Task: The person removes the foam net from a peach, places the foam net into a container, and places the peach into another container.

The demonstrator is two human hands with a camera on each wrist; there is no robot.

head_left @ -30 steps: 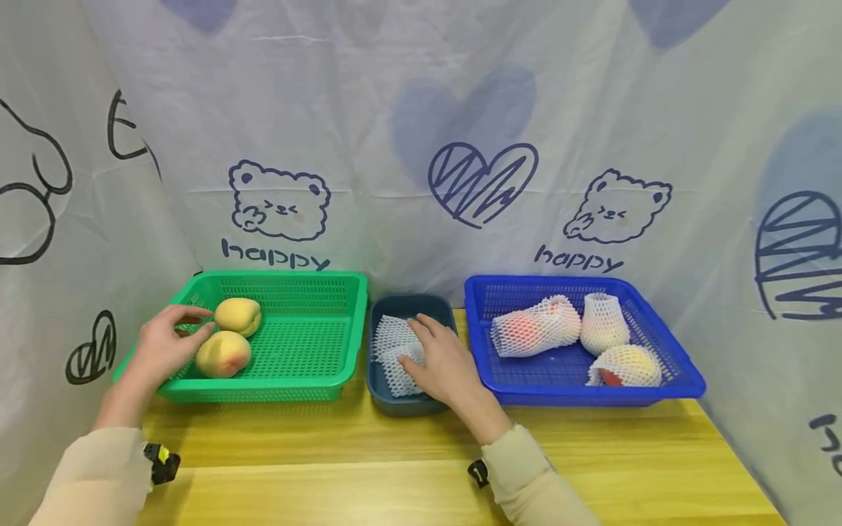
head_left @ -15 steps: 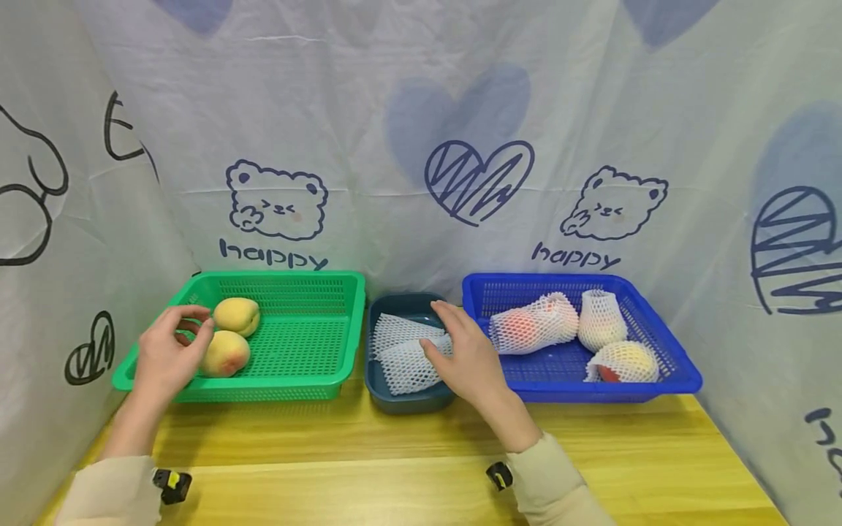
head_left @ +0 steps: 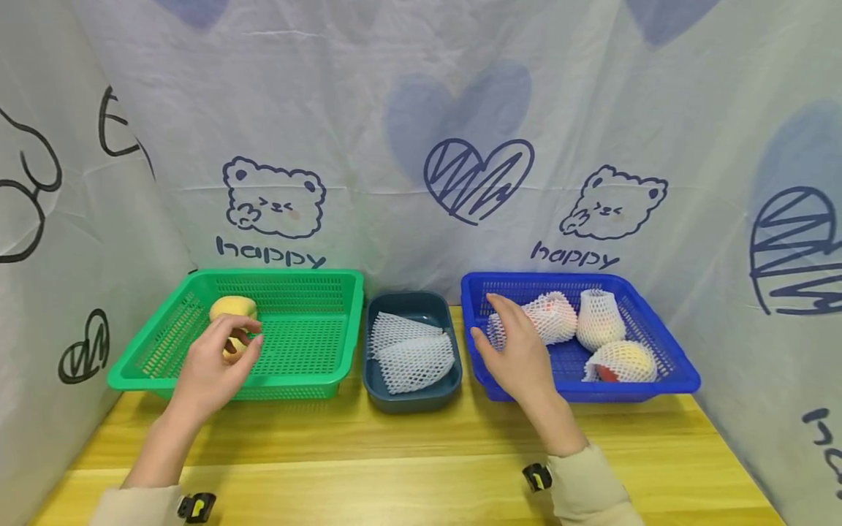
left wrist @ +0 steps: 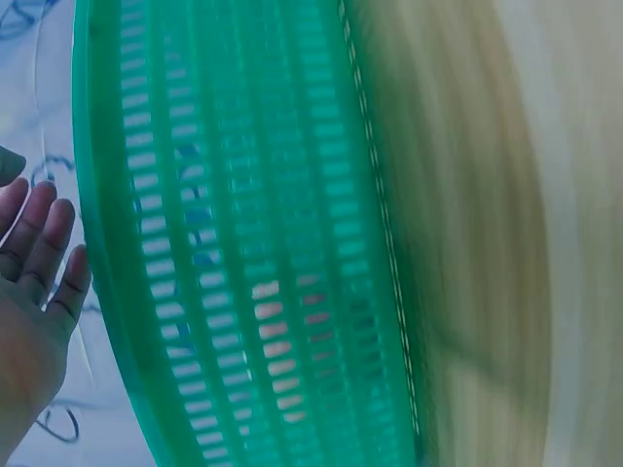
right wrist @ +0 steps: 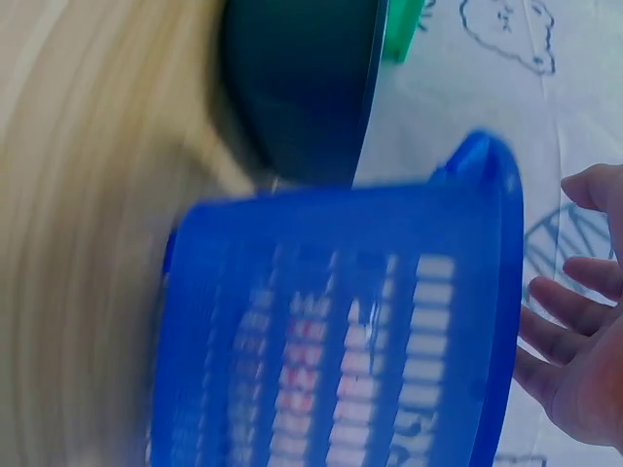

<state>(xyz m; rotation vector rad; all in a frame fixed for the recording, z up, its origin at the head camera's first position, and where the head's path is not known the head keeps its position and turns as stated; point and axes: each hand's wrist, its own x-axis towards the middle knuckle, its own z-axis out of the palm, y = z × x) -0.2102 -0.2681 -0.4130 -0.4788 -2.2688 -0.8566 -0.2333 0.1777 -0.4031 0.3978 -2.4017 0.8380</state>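
My left hand (head_left: 213, 365) hovers over the front of the green basket (head_left: 316, 351), fingers loosely bent and holding nothing. Behind it lies a yellow peach (head_left: 230, 307); the second peach (head_left: 233, 348) is mostly hidden by the hand. My right hand (head_left: 522, 358), fingers spread and holding nothing, is over the left front of the blue basket (head_left: 592, 393). It partly covers a peach in a white foam net (head_left: 555, 318). Two more netted fruits, one standing (head_left: 600, 321) and one lying (head_left: 625, 361), sit farther right. The left wrist view shows the left hand (left wrist: 34, 282) beyond the green rim.
Between the baskets stands a dark teal bin (head_left: 411, 403) with white foam nets (head_left: 414, 358) lying in it. All three containers rest on a wooden table (head_left: 368, 467). A patterned curtain (head_left: 388, 219) hangs directly behind them and along both sides.
My right hand has moved right, from the foam nets in the teal bin to over the blue basket. My left hand has shifted right and toward me from beside the peaches.
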